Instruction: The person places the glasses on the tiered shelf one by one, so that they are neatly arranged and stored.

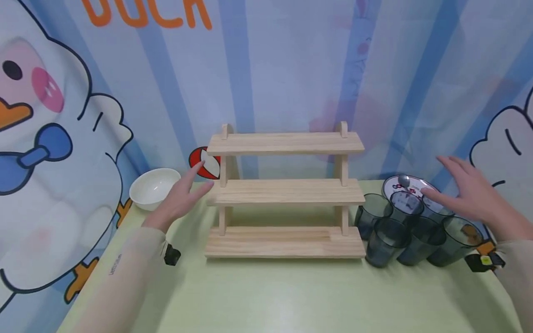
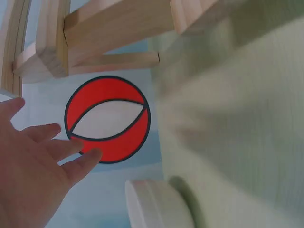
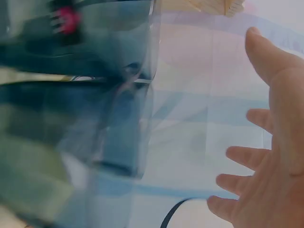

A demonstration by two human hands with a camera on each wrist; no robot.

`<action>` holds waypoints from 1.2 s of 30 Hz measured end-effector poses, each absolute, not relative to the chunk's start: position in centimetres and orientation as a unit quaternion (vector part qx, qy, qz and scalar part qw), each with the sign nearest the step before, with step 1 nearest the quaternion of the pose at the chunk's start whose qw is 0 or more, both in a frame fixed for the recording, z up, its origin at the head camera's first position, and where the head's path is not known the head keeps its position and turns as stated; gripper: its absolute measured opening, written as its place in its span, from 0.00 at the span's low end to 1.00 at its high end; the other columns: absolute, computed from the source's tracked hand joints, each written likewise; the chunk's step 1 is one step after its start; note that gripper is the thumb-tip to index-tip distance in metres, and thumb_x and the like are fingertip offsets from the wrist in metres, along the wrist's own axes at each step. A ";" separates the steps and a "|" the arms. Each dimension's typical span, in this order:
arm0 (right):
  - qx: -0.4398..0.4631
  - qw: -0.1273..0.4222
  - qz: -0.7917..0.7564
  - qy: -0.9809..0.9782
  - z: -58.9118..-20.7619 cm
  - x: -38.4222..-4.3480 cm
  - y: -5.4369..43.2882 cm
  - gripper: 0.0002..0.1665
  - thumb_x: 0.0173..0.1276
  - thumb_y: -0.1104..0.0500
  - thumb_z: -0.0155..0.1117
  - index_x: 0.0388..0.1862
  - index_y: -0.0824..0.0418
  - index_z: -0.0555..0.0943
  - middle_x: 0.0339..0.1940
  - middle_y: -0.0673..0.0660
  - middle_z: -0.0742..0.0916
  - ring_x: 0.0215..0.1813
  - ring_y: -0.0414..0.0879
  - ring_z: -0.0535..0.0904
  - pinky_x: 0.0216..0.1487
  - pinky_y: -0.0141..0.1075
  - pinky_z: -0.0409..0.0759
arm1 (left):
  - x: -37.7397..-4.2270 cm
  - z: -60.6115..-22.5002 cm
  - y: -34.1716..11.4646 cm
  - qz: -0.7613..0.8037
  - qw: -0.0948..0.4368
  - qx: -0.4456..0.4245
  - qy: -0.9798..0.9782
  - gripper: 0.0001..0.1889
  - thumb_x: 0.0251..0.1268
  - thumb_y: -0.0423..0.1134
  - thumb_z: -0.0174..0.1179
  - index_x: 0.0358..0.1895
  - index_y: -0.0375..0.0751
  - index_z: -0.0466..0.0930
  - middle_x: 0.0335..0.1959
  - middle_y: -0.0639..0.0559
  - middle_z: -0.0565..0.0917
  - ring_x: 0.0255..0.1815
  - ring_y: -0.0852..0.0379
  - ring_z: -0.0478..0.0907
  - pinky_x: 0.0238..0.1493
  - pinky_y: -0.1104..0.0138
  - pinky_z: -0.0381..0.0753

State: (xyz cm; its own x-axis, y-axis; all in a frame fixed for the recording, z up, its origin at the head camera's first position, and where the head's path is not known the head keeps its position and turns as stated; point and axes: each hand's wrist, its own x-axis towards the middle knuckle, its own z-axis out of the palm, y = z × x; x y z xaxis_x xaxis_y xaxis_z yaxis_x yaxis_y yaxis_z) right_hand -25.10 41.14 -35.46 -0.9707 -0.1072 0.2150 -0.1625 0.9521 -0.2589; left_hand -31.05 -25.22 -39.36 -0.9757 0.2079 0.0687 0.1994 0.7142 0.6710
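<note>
A three-tier wooden display stand (image 1: 285, 191) is on the table. My left hand (image 1: 178, 198) hovers by its left side, fingers spread and holding nothing. In the left wrist view, the left hand (image 2: 35, 166) reaches toward the stand's end, against the printed backdrop. On the right, my right hand (image 1: 474, 194) is held over several dark translucent glasses (image 1: 385, 243), fingers extended and nothing in them. The right wrist view has these glasses (image 3: 71, 123) close by, with a gap between them and the right hand (image 3: 266, 175). A brown patch shows in the rightmost glass.
Behind the glasses lies a white printed plate (image 1: 388, 186) with a metal spoon (image 1: 404, 181) on it. A white bowl (image 1: 141, 196) stands at the back left. The green tabletop (image 1: 266, 296) meets a duck-print curtain (image 1: 287, 69) behind the stand.
</note>
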 end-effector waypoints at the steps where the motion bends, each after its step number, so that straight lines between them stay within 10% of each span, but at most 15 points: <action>1: 0.068 0.101 0.140 -0.983 -35.8 -24.7 41.4 0.61 0.74 0.37 0.66 0.87 0.67 0.45 0.82 0.81 0.52 0.78 0.82 0.49 0.64 0.83 0.54 | -30.9 -39.5 -25.0 0.371 0.015 0.110 0.922 0.45 0.77 0.67 0.51 0.88 0.63 0.40 0.88 0.48 0.47 0.85 0.35 0.49 0.78 0.31 0.55; 15: 0.036 0.095 0.200 -0.975 -41.3 -18.7 44.2 0.57 0.78 0.45 0.64 0.84 0.75 0.44 0.78 0.86 0.54 0.76 0.85 0.48 0.67 0.81 0.52 | -30.6 -42.5 -23.7 0.529 0.036 0.102 0.841 0.43 0.74 0.56 0.65 0.85 0.60 0.54 0.82 0.38 0.61 0.76 0.31 0.67 0.73 0.39 0.72; 25: -0.017 0.069 0.332 -0.941 -45.4 -16.7 44.4 0.65 0.77 0.51 0.68 0.87 0.63 0.29 0.76 0.89 0.53 0.66 0.90 0.58 0.55 0.83 0.64 | -30.3 -43.7 -23.4 0.570 0.036 0.095 0.815 0.41 0.72 0.49 0.69 0.84 0.54 0.59 0.79 0.38 0.66 0.76 0.36 0.67 0.72 0.41 0.74; 30: -0.030 0.081 0.370 -0.925 -47.1 -16.5 44.4 0.67 0.74 0.51 0.72 0.88 0.58 0.30 0.76 0.85 0.62 0.66 0.85 0.64 0.65 0.49 0.82 | -30.2 -43.8 -23.2 0.594 0.036 0.090 0.799 0.41 0.72 0.47 0.69 0.83 0.56 0.60 0.77 0.37 0.68 0.72 0.36 0.72 0.70 0.42 0.76; 32: -0.044 0.087 0.371 -0.924 -47.7 -16.5 44.5 0.67 0.73 0.49 0.72 0.88 0.54 0.31 0.77 0.83 0.64 0.67 0.71 0.73 0.53 0.26 0.80 | -30.3 -43.9 -23.2 0.599 0.038 0.086 0.795 0.41 0.71 0.48 0.70 0.83 0.56 0.60 0.77 0.38 0.69 0.72 0.36 0.72 0.70 0.42 0.76; 36: -0.060 0.111 0.390 -0.912 -48.6 -16.7 44.4 0.64 0.73 0.49 0.72 0.89 0.52 0.36 0.78 0.78 0.67 0.54 0.26 0.73 0.46 0.18 0.74 | -30.3 -44.0 -23.3 0.607 0.043 0.078 0.790 0.41 0.70 0.48 0.70 0.83 0.57 0.60 0.77 0.39 0.69 0.71 0.37 0.73 0.68 0.43 0.78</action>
